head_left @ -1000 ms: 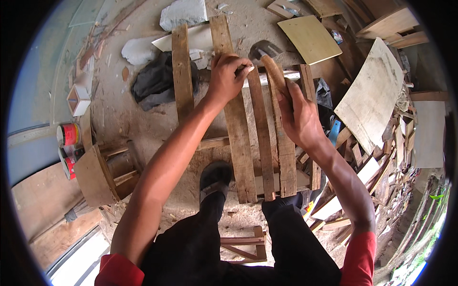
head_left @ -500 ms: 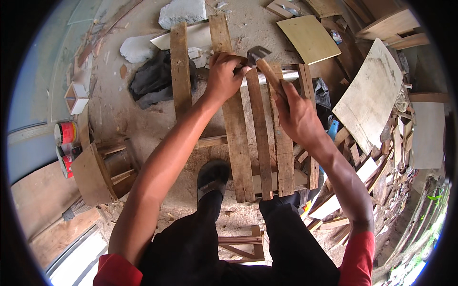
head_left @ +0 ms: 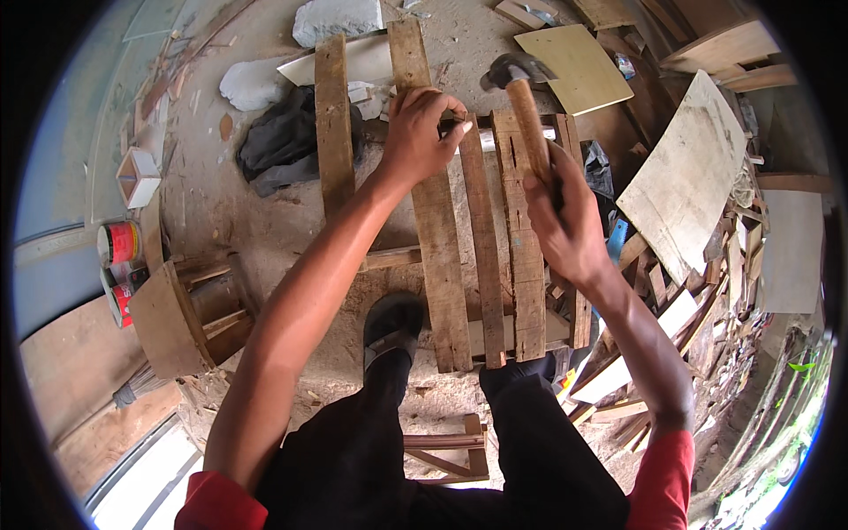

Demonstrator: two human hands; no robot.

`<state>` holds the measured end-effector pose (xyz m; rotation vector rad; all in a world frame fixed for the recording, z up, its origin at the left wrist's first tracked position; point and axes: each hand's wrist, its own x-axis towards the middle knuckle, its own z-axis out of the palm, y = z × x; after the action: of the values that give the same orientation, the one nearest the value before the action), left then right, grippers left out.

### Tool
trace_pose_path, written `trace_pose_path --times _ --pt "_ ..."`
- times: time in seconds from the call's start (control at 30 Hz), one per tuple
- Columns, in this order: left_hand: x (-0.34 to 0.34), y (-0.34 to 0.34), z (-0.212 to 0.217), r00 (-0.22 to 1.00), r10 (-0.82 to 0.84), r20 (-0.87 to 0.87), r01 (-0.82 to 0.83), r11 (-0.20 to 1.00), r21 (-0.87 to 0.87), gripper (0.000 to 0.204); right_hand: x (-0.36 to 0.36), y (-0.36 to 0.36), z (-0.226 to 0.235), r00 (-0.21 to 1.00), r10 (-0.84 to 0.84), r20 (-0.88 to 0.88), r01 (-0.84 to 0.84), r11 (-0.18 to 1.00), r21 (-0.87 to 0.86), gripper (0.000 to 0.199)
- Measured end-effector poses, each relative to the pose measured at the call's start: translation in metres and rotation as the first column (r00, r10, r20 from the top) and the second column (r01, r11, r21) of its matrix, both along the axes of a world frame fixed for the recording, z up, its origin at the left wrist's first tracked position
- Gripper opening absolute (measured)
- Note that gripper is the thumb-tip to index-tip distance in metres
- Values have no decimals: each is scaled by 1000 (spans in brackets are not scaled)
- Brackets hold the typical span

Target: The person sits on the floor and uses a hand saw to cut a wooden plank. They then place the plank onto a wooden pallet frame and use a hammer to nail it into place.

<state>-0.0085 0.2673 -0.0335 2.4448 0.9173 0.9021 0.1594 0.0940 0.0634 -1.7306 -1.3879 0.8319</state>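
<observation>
My right hand (head_left: 565, 216) is wrapped around the wooden handle of a claw hammer (head_left: 527, 115). Its dark metal head is raised, apart from the wood, to the right of my left hand (head_left: 426, 132). Thumb and forefinger of that left hand are pinched together at the far end of a narrow wooden slat (head_left: 481, 256); what they hold is too small to make out. The left palm rests over a wider plank (head_left: 442, 274). Another plank (head_left: 523, 256) and further slats lie side by side across crosspieces, forming a pallet-like frame.
A black cloth or bag (head_left: 281, 141) and white stone-like slabs (head_left: 336, 21) lie beyond the frame. Plywood sheets (head_left: 685, 181) and scrap wood crowd the right. A wooden box-like piece (head_left: 172, 322) and paint cans (head_left: 119, 243) stand left. My shoe (head_left: 393, 322) is beside the frame.
The hammer has lifted away from the slat's far end, up and to the right, with my right hand. My left hand stays pinched at nearly the same spot.
</observation>
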Motion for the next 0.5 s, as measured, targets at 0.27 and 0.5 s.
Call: trace_pose_path --times 0.27,0.5 --pt "-4 -4 -3 992 -1 -127 8 998 59 37 -5 -17 16 988 67 139 -83 990 113 45" --pt "-3 -5 1 989 -9 -148 17 999 48 38 -14 7 4 971 19 239 -31 999 45 45"
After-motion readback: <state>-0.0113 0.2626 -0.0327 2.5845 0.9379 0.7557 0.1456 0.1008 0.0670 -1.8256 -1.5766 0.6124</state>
